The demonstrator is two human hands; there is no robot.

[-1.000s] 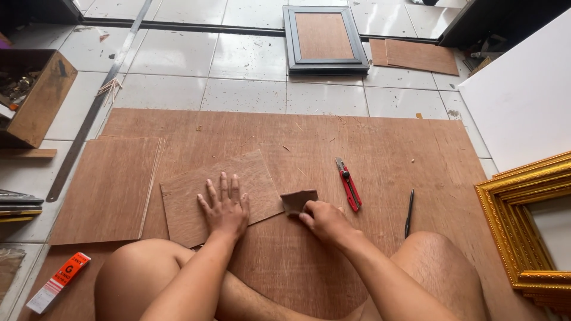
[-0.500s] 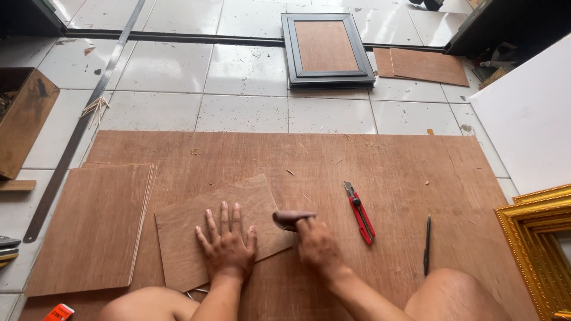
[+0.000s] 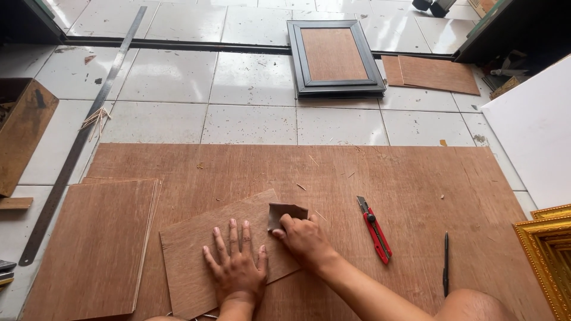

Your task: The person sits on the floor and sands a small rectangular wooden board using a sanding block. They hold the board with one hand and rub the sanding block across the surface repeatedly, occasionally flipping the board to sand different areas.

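Note:
My left hand [image 3: 237,266] lies flat with fingers spread on a small brown plywood panel [image 3: 202,249], pressing it onto the large plywood sheet [image 3: 357,178] on the tiled floor. Against the panel's right edge, my right hand [image 3: 304,238] grips a folded piece of brown sandpaper [image 3: 288,211]. A red utility knife [image 3: 375,229] rests on the sheet just right of that hand, and a dark pen [image 3: 445,264] lies farther right.
A stack of cut plywood panels [image 3: 95,244] sits at left beside a long metal ruler [image 3: 77,142]. A dark picture frame [image 3: 334,56] lies ahead, loose panels [image 3: 437,74] to its right. A gold frame [image 3: 547,249], a white board [image 3: 535,131] and a wooden box [image 3: 24,128] border the area.
The view has tilted up and my knees have dropped out of sight. My right hand has slid the sandpaper along the panel's edge; the left hand stays pressed flat.

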